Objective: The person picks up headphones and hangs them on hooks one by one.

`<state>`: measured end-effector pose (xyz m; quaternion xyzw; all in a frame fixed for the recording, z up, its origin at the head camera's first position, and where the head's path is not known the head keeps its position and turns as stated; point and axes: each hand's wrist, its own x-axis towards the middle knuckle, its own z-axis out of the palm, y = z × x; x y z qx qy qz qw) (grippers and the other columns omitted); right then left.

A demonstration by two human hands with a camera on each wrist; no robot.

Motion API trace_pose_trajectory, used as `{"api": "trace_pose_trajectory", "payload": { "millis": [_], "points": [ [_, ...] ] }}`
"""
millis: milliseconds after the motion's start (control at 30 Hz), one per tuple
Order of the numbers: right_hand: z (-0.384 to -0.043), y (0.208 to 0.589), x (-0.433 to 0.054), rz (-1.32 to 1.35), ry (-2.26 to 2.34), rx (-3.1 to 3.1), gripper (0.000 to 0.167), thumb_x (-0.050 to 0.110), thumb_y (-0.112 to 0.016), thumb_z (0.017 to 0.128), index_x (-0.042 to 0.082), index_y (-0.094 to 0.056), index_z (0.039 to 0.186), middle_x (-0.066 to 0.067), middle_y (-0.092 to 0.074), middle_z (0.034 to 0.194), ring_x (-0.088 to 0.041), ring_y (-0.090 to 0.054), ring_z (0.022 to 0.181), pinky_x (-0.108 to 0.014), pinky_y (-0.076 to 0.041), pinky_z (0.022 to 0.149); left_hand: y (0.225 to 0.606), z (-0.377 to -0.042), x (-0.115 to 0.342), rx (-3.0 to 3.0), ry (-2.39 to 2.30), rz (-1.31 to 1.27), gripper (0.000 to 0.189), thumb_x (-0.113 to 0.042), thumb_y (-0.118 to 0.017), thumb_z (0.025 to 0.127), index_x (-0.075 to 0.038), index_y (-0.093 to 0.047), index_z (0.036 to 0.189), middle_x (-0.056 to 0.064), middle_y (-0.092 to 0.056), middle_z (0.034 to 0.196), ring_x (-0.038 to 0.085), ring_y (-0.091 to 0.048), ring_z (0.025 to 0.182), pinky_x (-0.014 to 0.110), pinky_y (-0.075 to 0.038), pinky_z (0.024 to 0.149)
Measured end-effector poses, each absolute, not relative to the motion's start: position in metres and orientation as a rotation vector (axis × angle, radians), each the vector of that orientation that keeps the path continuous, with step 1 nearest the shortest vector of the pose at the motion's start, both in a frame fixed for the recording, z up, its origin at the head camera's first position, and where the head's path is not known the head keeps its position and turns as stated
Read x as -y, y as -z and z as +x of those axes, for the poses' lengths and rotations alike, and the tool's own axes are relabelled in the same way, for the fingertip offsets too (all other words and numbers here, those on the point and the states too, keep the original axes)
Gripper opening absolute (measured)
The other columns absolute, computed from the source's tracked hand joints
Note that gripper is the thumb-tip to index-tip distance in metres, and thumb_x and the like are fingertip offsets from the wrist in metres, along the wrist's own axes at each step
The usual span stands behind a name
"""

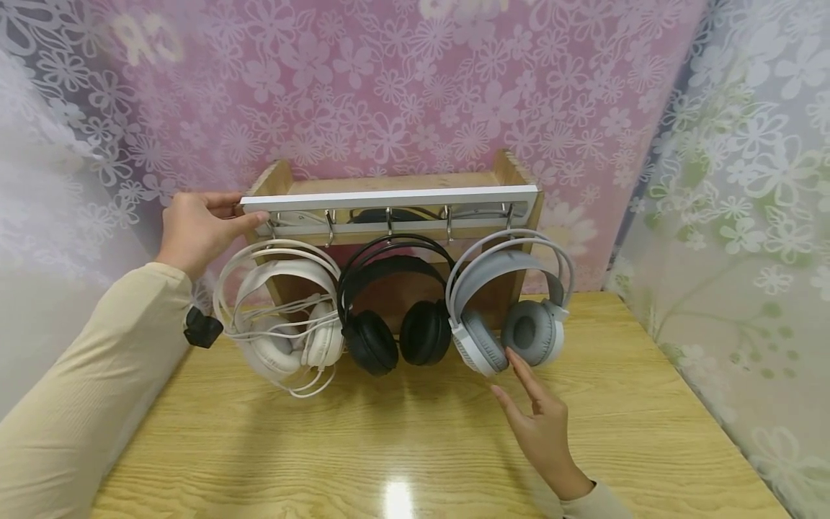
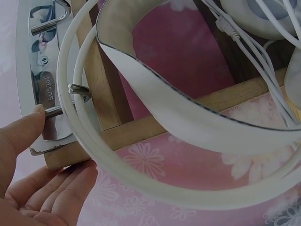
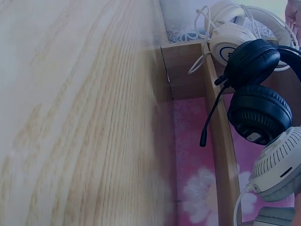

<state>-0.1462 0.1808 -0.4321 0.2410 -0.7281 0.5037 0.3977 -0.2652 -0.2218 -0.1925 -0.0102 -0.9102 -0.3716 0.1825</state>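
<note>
My left hand [image 1: 201, 227] grips the left end of a wooden hook rack [image 1: 395, 195]. In the left wrist view, its thumb presses the front beside a metal hook [image 2: 54, 111] and its fingers lie behind the wood. White headphones [image 1: 324, 339] with looped cable hang beside that hand. Black headphones [image 1: 424, 333] hang in the middle; a microphone boom [image 3: 211, 117] shows in the right wrist view. Grey-and-white headphones [image 1: 532, 333] hang at the right. My right hand [image 1: 541, 432] is below them, index fingertip at the ear cups, thumb apart.
The rack stands on a wood-grain table [image 1: 389, 425] against a pink flowered backdrop [image 1: 389, 86]. Pale flowered sheets rise on both sides. Bare hooks [image 1: 449, 223] show between the hung headphones. A black device [image 1: 202, 328] is on the left wrist.
</note>
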Motion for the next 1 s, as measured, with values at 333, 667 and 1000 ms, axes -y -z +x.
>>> {"api": "trace_pose_trajectory", "payload": {
  "millis": [333, 667, 1000],
  "points": [
    [-0.144, 0.428, -0.19, 0.633, -1.236, 1.849, 0.058, -0.026, -0.068, 0.067, -0.016, -0.055, 0.122, -0.037, -0.057, 0.119, -0.019, -0.057, 0.12, -0.023, -0.045, 0.098, 0.195, -0.262, 0.224, 2.564, 1.079, -0.014, 0.07, -0.049, -0.076, 0.078, -0.009, -0.058, 0.133, 0.017, -0.062, 0.121, 0.03, -0.054, 0.121, 0.043, -0.037, 0.106],
    [-0.154, 0.443, -0.231, 0.68, -1.156, 1.873, 0.047, -0.022, -0.066, 0.074, -0.019, -0.055, 0.119, -0.036, -0.059, 0.114, -0.012, -0.057, 0.119, -0.021, -0.046, 0.096, 0.209, -0.257, 0.232, 2.597, 1.102, -0.039, 0.069, -0.05, -0.075, 0.079, -0.005, -0.06, 0.129, 0.014, -0.063, 0.117, 0.027, -0.051, 0.126, 0.042, -0.042, 0.102],
    [-0.149, 0.415, -0.258, 0.601, -1.144, 1.853, 0.042, -0.028, -0.057, 0.076, -0.019, -0.057, 0.117, -0.031, -0.062, 0.116, -0.013, -0.06, 0.115, -0.02, -0.047, 0.093, 0.222, -0.252, 0.25, 2.627, 1.064, -0.099, 0.07, -0.052, -0.069, 0.083, -0.005, -0.056, 0.133, 0.015, -0.062, 0.123, 0.001, -0.063, 0.101, 0.005, -0.045, 0.074]
  ]
}}
